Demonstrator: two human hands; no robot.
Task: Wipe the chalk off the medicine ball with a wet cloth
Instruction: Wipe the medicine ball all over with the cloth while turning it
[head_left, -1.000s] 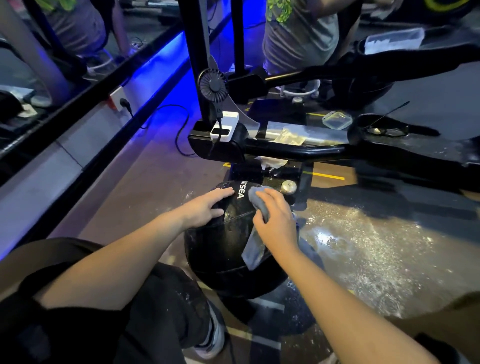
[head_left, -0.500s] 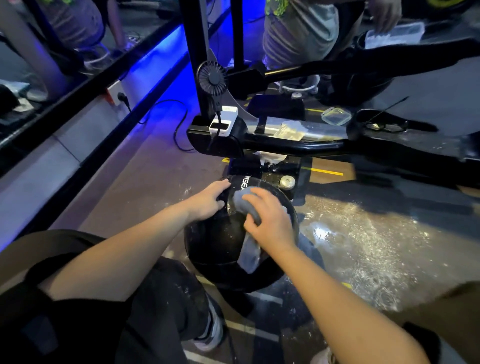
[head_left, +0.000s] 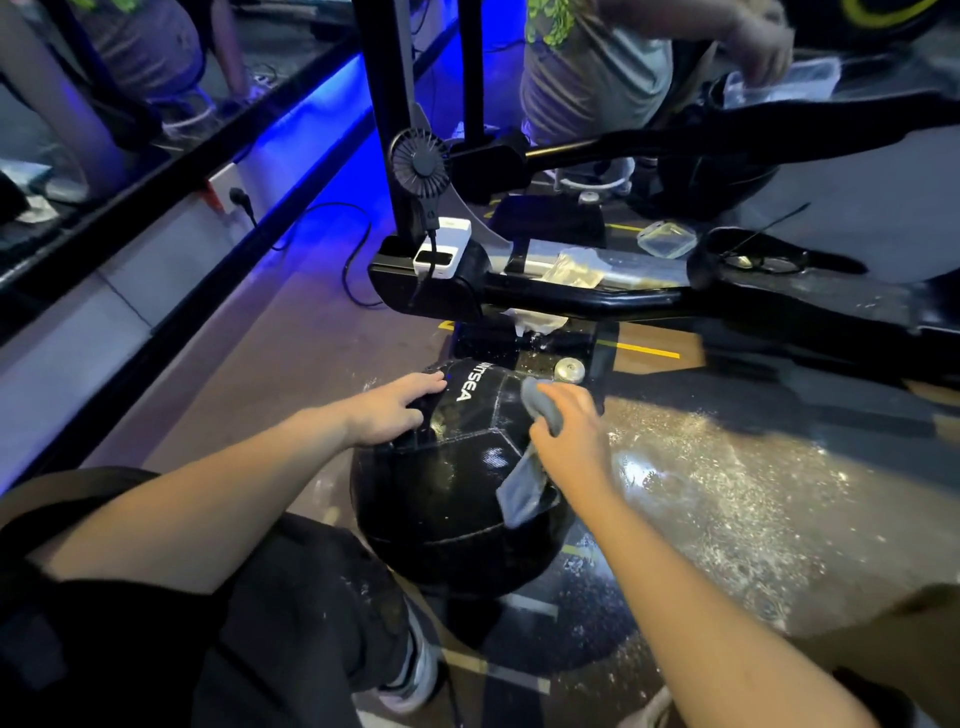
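Note:
A black medicine ball (head_left: 452, 499) with white lettering sits on the floor between my knees, its surface wet and glossy. My left hand (head_left: 392, 410) rests flat on the ball's upper left side, fingers spread. My right hand (head_left: 569, 434) presses a grey wet cloth (head_left: 522, 491) against the ball's upper right side; one end of the cloth pokes out past my fingertips and the other hangs down below my palm.
A black equipment frame (head_left: 571, 301) with a small clip fan (head_left: 420, 161) and a white power bank (head_left: 441, 249) stands just behind the ball. The floor (head_left: 727, 493) to the right is wet and speckled white. Another person (head_left: 592, 73) crouches beyond the frame.
My right hand has slid the cloth from the ball's top centre toward its right side, uncovering more of the lettering. My left hand stays on the ball.

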